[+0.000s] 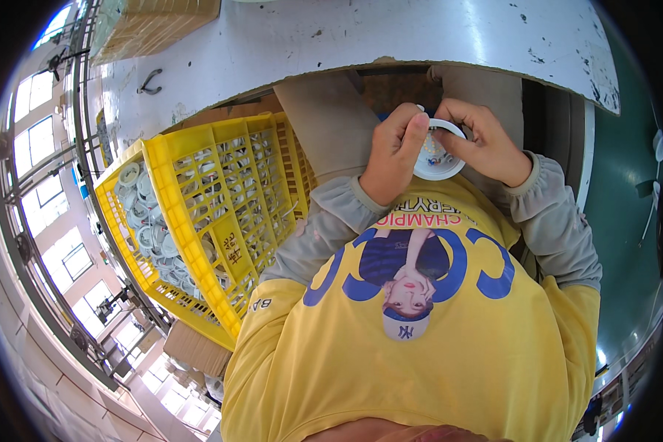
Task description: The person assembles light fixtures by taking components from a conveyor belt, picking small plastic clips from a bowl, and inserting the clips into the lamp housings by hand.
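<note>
Between my hands, above my lap, is a round white lamp housing [439, 169] with a raised rim and a board dotted with small yellowish spots inside. My left hand [396, 151] is closed on its left edge, thumb pointing up along the rim. Against a small white piece at the upper left rest the fingertips of that hand. My right hand [490, 144] grips the right side, its thumb reaching over the rim into the opening. What the right thumb presses on inside is partly hidden.
To my left stands a yellow plastic crate [199, 243] holding many similar white round parts [149, 237]. Ahead is a white worktable [390, 33] with a chipped edge, carrying pliers [150, 82] and a cardboard box [155, 28]. Green floor [626, 221] lies on the right.
</note>
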Motion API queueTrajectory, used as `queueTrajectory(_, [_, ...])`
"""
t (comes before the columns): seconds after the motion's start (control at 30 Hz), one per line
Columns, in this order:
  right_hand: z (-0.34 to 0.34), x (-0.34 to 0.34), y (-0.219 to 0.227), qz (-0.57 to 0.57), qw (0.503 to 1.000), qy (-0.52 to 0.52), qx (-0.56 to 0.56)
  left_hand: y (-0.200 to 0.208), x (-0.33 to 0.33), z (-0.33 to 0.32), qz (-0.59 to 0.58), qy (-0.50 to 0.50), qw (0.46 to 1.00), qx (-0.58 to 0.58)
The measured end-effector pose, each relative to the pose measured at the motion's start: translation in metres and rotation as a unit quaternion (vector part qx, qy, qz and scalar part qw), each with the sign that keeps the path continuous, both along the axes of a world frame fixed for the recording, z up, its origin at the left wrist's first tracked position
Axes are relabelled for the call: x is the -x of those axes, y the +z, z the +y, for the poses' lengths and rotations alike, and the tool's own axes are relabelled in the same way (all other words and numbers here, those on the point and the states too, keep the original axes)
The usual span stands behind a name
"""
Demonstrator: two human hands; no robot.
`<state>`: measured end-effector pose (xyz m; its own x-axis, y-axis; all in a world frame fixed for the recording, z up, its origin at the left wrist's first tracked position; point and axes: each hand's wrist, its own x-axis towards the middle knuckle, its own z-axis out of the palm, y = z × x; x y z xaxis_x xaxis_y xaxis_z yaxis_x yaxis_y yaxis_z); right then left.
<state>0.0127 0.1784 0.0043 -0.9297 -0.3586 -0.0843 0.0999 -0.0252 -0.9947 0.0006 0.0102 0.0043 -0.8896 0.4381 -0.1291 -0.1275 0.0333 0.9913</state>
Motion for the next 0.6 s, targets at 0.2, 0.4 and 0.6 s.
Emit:
queueTrajectory(0.2, [0.001,0.001,0.0,-0.029,1.0,0.009,0.002,0.002,0.0,0.002,-0.025,0.013,0.999,-0.022])
queueTrajectory(0.4, [0.006,0.004,0.002,-0.02,0.999,-0.028,0.007,-0.001,0.001,0.005,-0.032,0.028,0.998,-0.048])
queueTrajectory(0.6, [0.012,0.003,0.017,-0.057,0.995,-0.006,0.087,-0.01,-0.001,-0.001,-0.051,0.037,0.996,-0.067])
